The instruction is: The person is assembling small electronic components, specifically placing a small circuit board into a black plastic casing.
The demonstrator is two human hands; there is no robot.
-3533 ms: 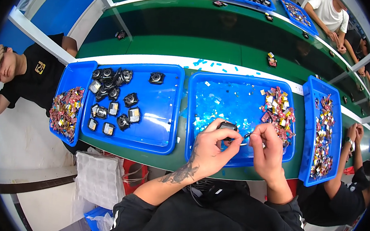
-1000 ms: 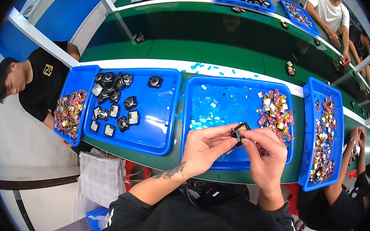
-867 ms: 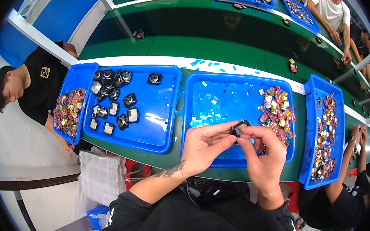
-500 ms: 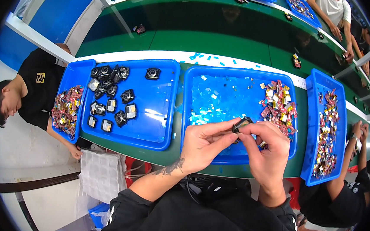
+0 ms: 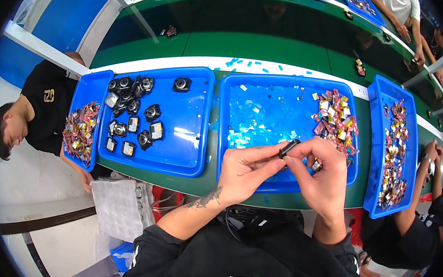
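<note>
Pinched between both hands is a small black housing [image 5: 289, 148], seen edge-on above the front part of a blue tray [image 5: 224, 133]. My left hand [image 5: 246, 172] grips its left side with thumb and fingers. From the right, the thumb and forefinger of my right hand [image 5: 318, 175] close on the same piece. Fingers hide much of it. Bits of pale and blue film lie in this tray, and a heap of pink, yellow and silver parts [image 5: 336, 116] fills its right end. In the tray to the left [image 5: 181, 156] are several black watch-like housings [image 5: 152, 113].
A narrow blue tray [image 5: 376, 145] with similar small parts stands at the right, another [image 5: 89, 84] at the far left. Beyond a white rail [image 5: 185, 66] runs a green belt [image 5: 269, 59] carrying a few parts. Co-workers [image 5: 42, 103] sit on both sides.
The black housing has been turned in my fingers, so it now shows a narrow dark edge. Both hands keep their grip. Parts on the belt have shifted slightly to the right.
</note>
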